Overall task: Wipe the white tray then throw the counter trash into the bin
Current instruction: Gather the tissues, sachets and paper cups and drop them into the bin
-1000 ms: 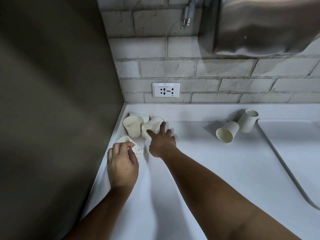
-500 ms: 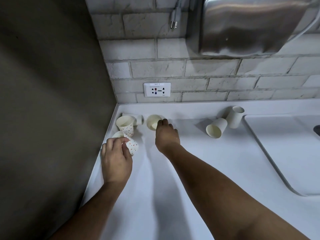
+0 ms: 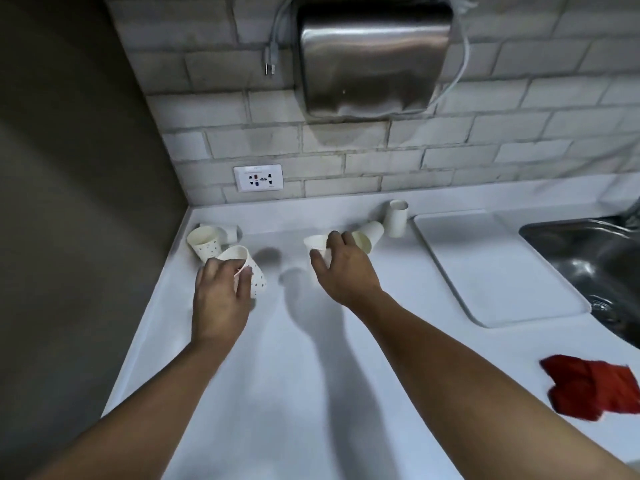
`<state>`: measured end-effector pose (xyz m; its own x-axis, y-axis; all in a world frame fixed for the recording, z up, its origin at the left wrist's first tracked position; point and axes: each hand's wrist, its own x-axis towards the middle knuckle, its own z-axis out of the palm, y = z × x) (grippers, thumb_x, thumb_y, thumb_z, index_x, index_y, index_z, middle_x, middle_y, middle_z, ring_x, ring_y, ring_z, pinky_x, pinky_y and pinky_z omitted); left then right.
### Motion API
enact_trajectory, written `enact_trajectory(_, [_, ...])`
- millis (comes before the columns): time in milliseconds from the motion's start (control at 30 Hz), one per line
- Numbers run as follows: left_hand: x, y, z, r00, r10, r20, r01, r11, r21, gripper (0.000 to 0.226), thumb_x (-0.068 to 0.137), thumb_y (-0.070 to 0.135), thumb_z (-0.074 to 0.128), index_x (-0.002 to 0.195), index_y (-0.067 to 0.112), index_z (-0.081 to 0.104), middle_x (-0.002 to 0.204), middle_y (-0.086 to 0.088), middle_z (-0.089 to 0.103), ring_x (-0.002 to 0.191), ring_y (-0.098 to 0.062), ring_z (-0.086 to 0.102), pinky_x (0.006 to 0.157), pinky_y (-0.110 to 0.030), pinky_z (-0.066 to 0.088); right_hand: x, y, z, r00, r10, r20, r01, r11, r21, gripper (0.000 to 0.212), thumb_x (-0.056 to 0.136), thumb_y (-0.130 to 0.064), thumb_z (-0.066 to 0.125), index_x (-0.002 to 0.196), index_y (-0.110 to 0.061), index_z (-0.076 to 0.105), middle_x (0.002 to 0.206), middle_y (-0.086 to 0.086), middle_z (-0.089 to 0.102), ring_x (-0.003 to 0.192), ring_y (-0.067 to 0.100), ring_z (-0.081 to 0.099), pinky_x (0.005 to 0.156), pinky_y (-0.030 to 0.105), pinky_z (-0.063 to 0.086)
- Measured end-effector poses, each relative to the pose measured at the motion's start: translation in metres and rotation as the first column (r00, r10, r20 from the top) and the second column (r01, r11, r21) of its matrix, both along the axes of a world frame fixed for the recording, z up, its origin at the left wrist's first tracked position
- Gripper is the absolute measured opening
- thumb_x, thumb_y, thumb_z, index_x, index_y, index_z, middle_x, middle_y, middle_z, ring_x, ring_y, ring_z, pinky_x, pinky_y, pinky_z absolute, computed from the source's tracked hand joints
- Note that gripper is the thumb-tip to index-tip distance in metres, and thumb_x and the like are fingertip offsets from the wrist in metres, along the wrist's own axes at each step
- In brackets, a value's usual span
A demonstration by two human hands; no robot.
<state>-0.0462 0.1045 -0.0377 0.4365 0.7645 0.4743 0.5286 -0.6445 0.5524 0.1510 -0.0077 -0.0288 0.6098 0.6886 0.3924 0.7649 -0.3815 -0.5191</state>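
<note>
My left hand (image 3: 221, 292) grips a dotted paper cup (image 3: 251, 268) lifted off the white counter (image 3: 284, 375) near the left corner. My right hand (image 3: 343, 271) holds a plain white paper cup (image 3: 317, 245) at the counter's middle. Another dotted cup (image 3: 204, 242) stands in the corner with a small white cup (image 3: 232, 232) lying behind it. Just past my right hand a cup (image 3: 369, 235) lies on its side, and one cup (image 3: 396, 218) stands upright beside the white tray (image 3: 491, 265). No bin is in view.
A red cloth (image 3: 592, 389) lies at the counter's right edge. A steel sink (image 3: 595, 261) sits right of the tray. A brick wall carries a power socket (image 3: 258, 178) and a steel hand dryer (image 3: 374, 57). A dark wall closes the left side.
My right hand has taken a cup from the corner group and carried it right, toward the two cups by the tray. My left hand still holds the dotted cup. The view widened rightward.
</note>
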Motion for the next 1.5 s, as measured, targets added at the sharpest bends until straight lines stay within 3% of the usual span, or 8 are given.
enact_trajectory(167, [0.008, -0.066, 0.009, 0.997, -0.055, 0.055, 0.057, 0.998, -0.027, 0.013, 0.094, 0.019, 0.068, 0.105, 0.013, 0.073, 0.097, -0.004, 0.056, 0.101, -0.026, 0.051, 0.089, -0.025, 0.036, 0.0, -0.078, 0.002, 0.996, -0.011, -0.088, 0.019, 0.995, 0.093, 0.032, 0.094, -0.044, 0.056, 0.105, -0.014, 0.051, 0.108, 0.004, 0.049, 0.08, 0.033, 0.058, 0.067, 0.034, 0.045])
enact_trajectory(300, [0.008, -0.133, 0.013, 0.987, -0.075, 0.143, 0.091, 0.99, -0.106, 0.001, 0.086, 0.015, 0.073, 0.085, 0.014, 0.072, 0.097, 0.0, 0.05, 0.095, -0.021, 0.057, 0.087, -0.032, 0.047, -0.01, -0.148, 0.002, 0.984, -0.026, -0.175, 0.047, 0.992, 0.116, 0.033, 0.092, -0.045, 0.058, 0.107, -0.016, 0.054, 0.106, -0.001, 0.046, 0.081, 0.026, 0.056, 0.071, 0.032, 0.044])
enact_trajectory(433, [0.0, -0.201, 0.015, 0.978, -0.073, 0.194, 0.11, 0.976, -0.189, 0.011, 0.077, 0.027, 0.07, 0.074, 0.017, 0.067, 0.101, 0.007, 0.04, 0.091, 0.0, 0.052, 0.082, -0.008, 0.038, -0.028, -0.222, 0.001, 0.975, -0.024, -0.222, 0.054, 0.99, 0.13, 0.028, 0.09, -0.045, 0.061, 0.098, -0.02, 0.051, 0.101, -0.004, 0.043, 0.078, 0.021, 0.053, 0.068, 0.028, 0.038])
enact_trajectory(600, [-0.016, -0.272, 0.007, 0.973, -0.169, 0.155, 0.194, 0.968, -0.162, 0.008, 0.078, 0.034, 0.063, 0.077, 0.027, 0.065, 0.099, 0.009, 0.042, 0.099, -0.019, 0.055, 0.086, -0.028, 0.046, -0.054, -0.3, -0.01, 0.96, -0.032, -0.277, 0.07, 0.99, 0.126, 0.029, 0.086, -0.055, 0.051, 0.09, -0.029, 0.04, 0.097, -0.01, 0.04, 0.078, 0.003, 0.051, 0.059, 0.015, 0.033])
enact_trajectory(767, [-0.039, -0.324, -0.019, 0.947, -0.312, 0.075, 0.319, 0.942, -0.104, 0.019, 0.087, 0.034, 0.054, 0.088, 0.02, 0.066, 0.096, 0.013, 0.044, 0.096, -0.015, 0.05, 0.083, -0.014, 0.035, -0.082, -0.356, -0.041, 0.96, -0.022, -0.279, 0.059, 0.99, 0.127, 0.029, 0.085, -0.053, 0.049, 0.085, -0.03, 0.033, 0.091, -0.012, 0.039, 0.083, 0.002, 0.047, 0.06, 0.018, 0.034])
enact_trajectory(1000, [-0.067, -0.374, -0.08, 0.883, -0.452, -0.124, 0.456, 0.89, 0.009, 0.025, 0.092, 0.031, 0.052, 0.089, 0.011, 0.066, 0.088, 0.0, 0.052, 0.082, -0.024, 0.05, 0.074, -0.043, 0.046, -0.117, -0.411, -0.101, 0.929, 0.039, -0.368, 0.032, 0.982, 0.186, 0.025, 0.083, -0.044, 0.058, 0.095, -0.031, 0.04, 0.095, -0.005, 0.049, 0.084, 0.011, 0.052, 0.068, 0.02, 0.04])
enact_trajectory(1200, [-0.085, -0.391, -0.153, 0.829, -0.449, -0.335, 0.447, 0.89, -0.088, 0.02, 0.089, 0.037, 0.064, 0.091, 0.02, 0.074, 0.098, 0.004, 0.051, 0.093, -0.019, 0.049, 0.082, -0.04, 0.046, -0.141, -0.444, -0.167, 0.88, 0.009, -0.474, -0.006, 1.0, 0.009, 0.046, 0.083, -0.046, 0.06, 0.123, -0.026, 0.046, 0.119, -0.01, 0.048, 0.109, 0.01, 0.052, 0.093, 0.029, 0.048])
enact_trajectory(1500, [-0.078, -0.398, -0.245, 0.708, -0.377, -0.597, 0.34, 0.923, -0.18, 0.022, 0.091, 0.044, 0.07, 0.102, 0.028, 0.079, 0.099, 0.004, 0.047, 0.099, -0.02, 0.047, 0.078, -0.035, 0.042, -0.139, -0.452, -0.265, 0.881, -0.141, -0.451, 0.006, 0.958, -0.288, 0.06, 0.081, -0.04, 0.074, 0.127, -0.031, 0.037, 0.125, -0.007, 0.042, 0.109, 0.015, 0.052, 0.089, 0.029, 0.052])
